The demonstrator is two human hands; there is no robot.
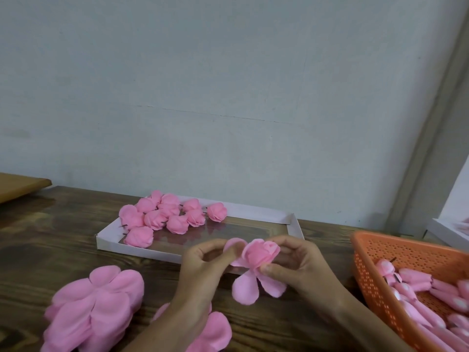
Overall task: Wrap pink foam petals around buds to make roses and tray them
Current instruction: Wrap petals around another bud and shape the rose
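- Pale blue-grey wall stands behind a dark wooden table point(63, 224), which spans the lower part of the view.
- Far left: a lighter wooden board point(22, 185), cut off by the frame edge.
- Lower left: a stack of pink foam petals point(96, 308), blurred and cropped at the bottom. More loose petals point(215, 331) lie partly hidden under the left forearm.
- Centre, against the wall: a shallow white tray point(297, 224). Finished roses point(165, 214) are clustered at its left end, and the hands hide part of its near rim.
- Left hand point(200, 262): fingers curled, thumb and fingertips pinching one outer petal.
- Half-made rose point(261, 254): held between both hands above the table, just in front of the tray. Two unwrapped petals point(246, 288) hang below it.
- Right hand point(297, 262): fingers curled behind the rose, thumb pressing at its base. The bud's stem is hidden.
- Right: an orange perforated basket point(375, 252) holding pink buds point(416, 278), cropped at the right and bottom edges.
- Far right: the corner of a second white tray point(441, 232), contents hard to make out.
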